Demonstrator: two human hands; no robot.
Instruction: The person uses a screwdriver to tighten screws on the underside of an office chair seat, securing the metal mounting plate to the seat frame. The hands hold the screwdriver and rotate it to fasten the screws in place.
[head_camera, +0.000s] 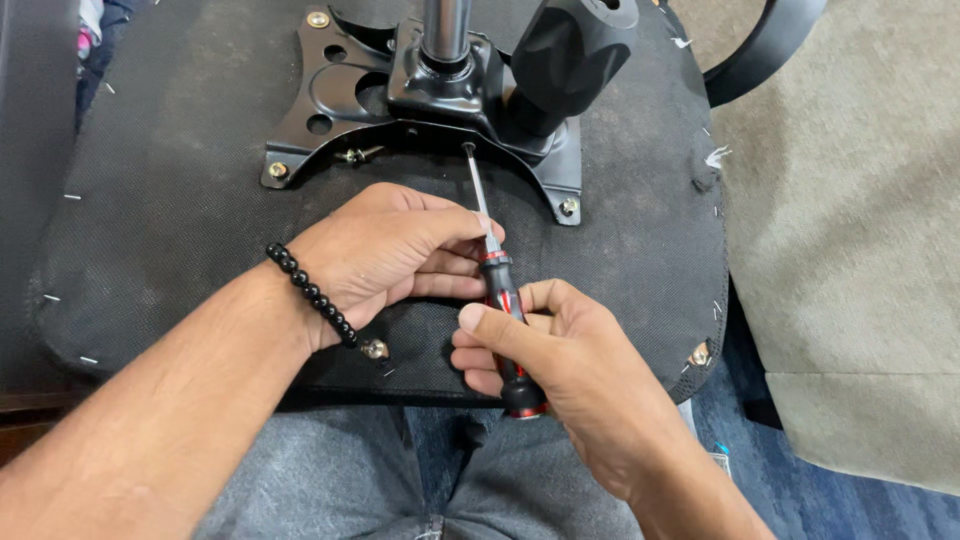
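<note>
An upturned office chair seat (180, 200), covered in black fabric, rests on my lap. A black metal mounting plate (345, 95) with a steel post (445, 30) is bolted to it. My right hand (545, 350) grips the black and red handle of a screwdriver (500, 300). Its thin shaft points up and away, with the tip at the plate's front edge. My left hand (385, 255), with a black bead bracelet (310, 295) on the wrist, pinches the shaft just above the handle. A loose screw (358, 154) lies by the plate.
A black knob lever (565, 55) sticks out of the mechanism. Bolts sit at the plate corners (568, 207) and at the seat's near edge (375, 349). A black armrest curve (765, 45) and beige carpet (850, 250) lie to the right.
</note>
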